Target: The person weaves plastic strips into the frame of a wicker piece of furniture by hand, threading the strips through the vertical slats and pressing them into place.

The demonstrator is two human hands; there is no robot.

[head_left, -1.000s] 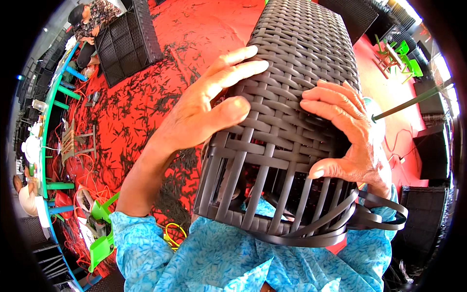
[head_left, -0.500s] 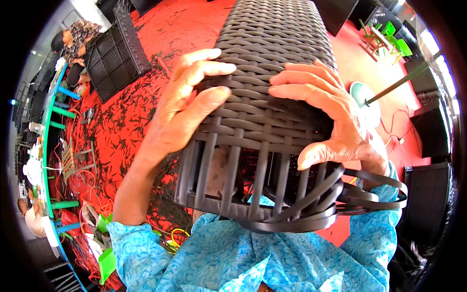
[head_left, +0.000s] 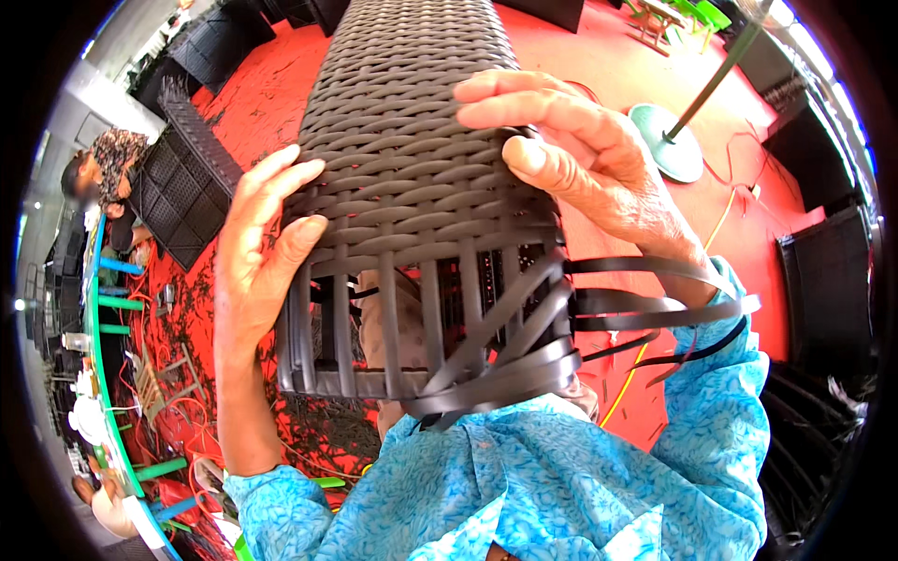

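A dark brown woven rattan furniture piece (head_left: 402,140) stretches away from me, with a tight weave over its top. At its near end, bare upright strips (head_left: 388,323) cross an open gap above the frame edge. My left hand (head_left: 257,252) lies against the left edge, fingers and thumb spread, the fingertips at the weave. Over the right edge, my right hand (head_left: 599,168) has its fingers stretched out and its thumb apart, close to the weave. Long loose weaving strips (head_left: 636,304) loop from the near right corner, past my right wrist.
Dark strip scraps (head_left: 201,290) litter the red floor on the left. A person (head_left: 112,173) is beside another dark woven piece (head_left: 182,182) at the far left. A pole on a round base (head_left: 666,140) stands at the right. A small wooden chair frame (head_left: 168,388) is lower left.
The woven piece has shifted left in view, and my left hand with it. My right hand has drawn back toward the right edge, its thumb now higher. The loose strips stretch out straighter.
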